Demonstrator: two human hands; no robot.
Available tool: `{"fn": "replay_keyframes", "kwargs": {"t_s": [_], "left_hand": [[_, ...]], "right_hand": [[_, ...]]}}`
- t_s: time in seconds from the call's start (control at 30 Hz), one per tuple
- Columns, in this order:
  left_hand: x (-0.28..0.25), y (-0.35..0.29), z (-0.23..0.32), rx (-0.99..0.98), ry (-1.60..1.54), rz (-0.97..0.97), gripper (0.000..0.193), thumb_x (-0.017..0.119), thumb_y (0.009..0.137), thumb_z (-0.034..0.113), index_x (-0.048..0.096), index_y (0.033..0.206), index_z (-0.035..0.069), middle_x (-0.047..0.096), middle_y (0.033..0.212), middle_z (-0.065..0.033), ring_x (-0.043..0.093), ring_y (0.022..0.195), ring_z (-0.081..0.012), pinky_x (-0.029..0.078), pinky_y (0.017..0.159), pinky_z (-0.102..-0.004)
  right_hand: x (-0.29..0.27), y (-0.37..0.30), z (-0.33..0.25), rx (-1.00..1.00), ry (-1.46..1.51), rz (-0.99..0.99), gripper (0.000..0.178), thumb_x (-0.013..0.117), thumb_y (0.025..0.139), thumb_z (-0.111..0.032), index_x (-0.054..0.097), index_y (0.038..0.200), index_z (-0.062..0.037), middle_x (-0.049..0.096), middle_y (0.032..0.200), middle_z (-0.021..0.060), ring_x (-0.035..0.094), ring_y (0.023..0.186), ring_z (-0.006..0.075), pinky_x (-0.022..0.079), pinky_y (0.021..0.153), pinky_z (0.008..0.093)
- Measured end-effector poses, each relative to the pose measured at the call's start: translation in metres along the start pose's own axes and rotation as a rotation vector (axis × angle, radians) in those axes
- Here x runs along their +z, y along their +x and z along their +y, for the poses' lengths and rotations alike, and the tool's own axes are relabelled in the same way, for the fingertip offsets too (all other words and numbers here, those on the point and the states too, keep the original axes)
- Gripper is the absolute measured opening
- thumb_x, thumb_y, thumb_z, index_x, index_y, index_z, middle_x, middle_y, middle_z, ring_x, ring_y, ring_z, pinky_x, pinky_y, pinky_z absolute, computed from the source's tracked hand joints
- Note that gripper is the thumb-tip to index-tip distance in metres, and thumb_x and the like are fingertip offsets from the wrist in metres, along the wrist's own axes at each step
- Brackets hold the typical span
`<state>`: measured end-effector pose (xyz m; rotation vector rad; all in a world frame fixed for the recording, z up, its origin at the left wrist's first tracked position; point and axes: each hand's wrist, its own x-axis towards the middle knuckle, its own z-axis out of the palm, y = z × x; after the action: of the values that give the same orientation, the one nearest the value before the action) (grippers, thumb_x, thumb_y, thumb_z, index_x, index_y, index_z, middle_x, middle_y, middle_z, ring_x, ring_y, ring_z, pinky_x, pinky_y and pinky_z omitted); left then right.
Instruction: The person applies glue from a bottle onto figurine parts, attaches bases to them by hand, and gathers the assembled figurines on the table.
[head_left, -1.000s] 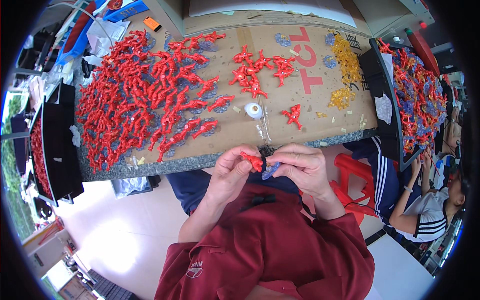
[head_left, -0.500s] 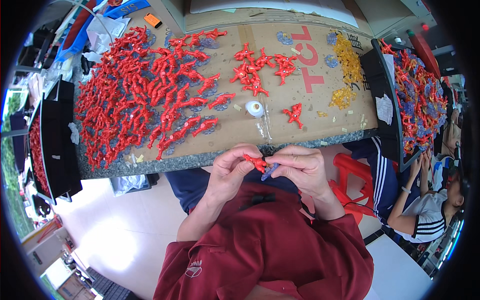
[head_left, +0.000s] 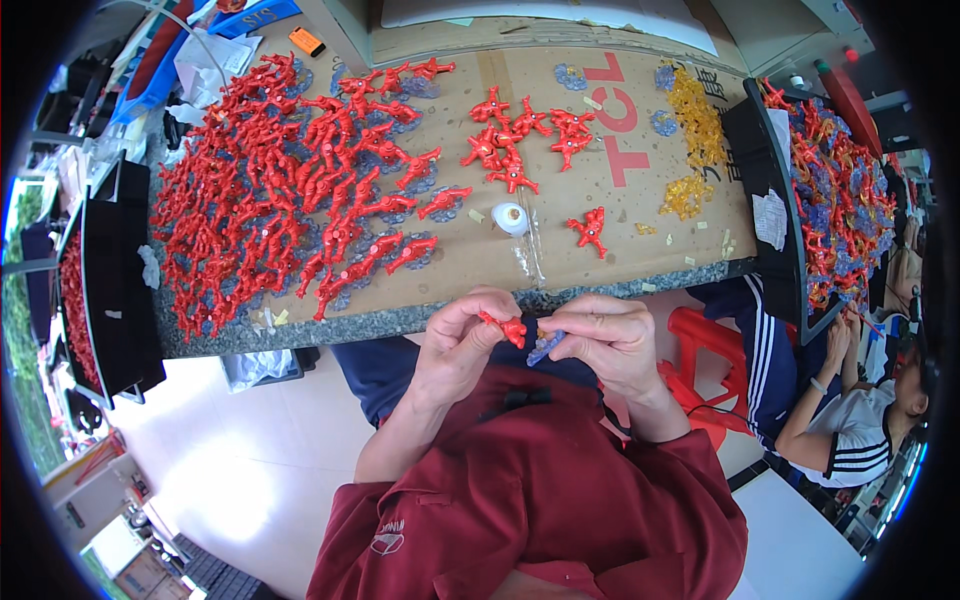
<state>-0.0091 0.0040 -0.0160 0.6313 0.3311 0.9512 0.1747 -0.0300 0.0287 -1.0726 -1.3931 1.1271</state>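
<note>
My left hand [head_left: 455, 350] pinches a small red plastic figure part [head_left: 512, 330] between thumb and fingertips. In my right hand [head_left: 612, 348] is a translucent blue plastic piece [head_left: 545, 346], its upper end partly hidden by the fingers. A narrow gap separates the two parts, just off the table's front edge. Beyond my hands stands a small white bottle [head_left: 509, 218], and to its right lies a single red figure part [head_left: 588, 231]. A loose group of red figures [head_left: 511, 135] lies farther back.
Many red figures with blue pieces [head_left: 300, 180] cover the table's left side. Yellow translucent pieces [head_left: 697, 120] lie at right, beside a black bin [head_left: 770, 190] of mixed parts. Another black bin [head_left: 120, 270] stands left. A co-worker [head_left: 850, 420] sits at right near a red stool [head_left: 705, 360].
The red part and the blue piece, touching or overlapping before, are now apart. My right hand has shifted slightly right, and my left hand slightly left.
</note>
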Motion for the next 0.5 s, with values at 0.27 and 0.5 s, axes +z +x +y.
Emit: {"fn": "replay_keyframes", "kwargs": {"t_s": [0.27,0.5], "left_hand": [[0.0044,0.0008,0.0032,0.021,0.143,0.022,0.013,0.055,0.084,0.002,0.058,0.097,0.001,0.052,0.101,-0.0111,0.053,0.093,-0.0171,0.045,0.083,-0.0305],[0.004,-0.0002,0.0059,0.104,0.428,-0.033,0.012,0.056,0.083,0.0,0.06,0.094,0.001,0.054,0.1,-0.0118,0.055,0.091,-0.0172,0.047,0.081,-0.0292]], "right_hand": [[0.002,0.0001,0.0001,-0.023,0.002,-0.015,0.028,0.068,0.069,0.004,0.066,0.096,-0.0012,0.064,0.083,0.0097,0.062,0.07,0.0162,0.051,0.061,0.0249],[0.0024,-0.0011,-0.008,0.045,-0.108,0.003,0.029,0.068,0.068,0.004,0.065,0.097,0.0001,0.064,0.083,0.0104,0.063,0.07,0.0156,0.051,0.06,0.0246]]}}
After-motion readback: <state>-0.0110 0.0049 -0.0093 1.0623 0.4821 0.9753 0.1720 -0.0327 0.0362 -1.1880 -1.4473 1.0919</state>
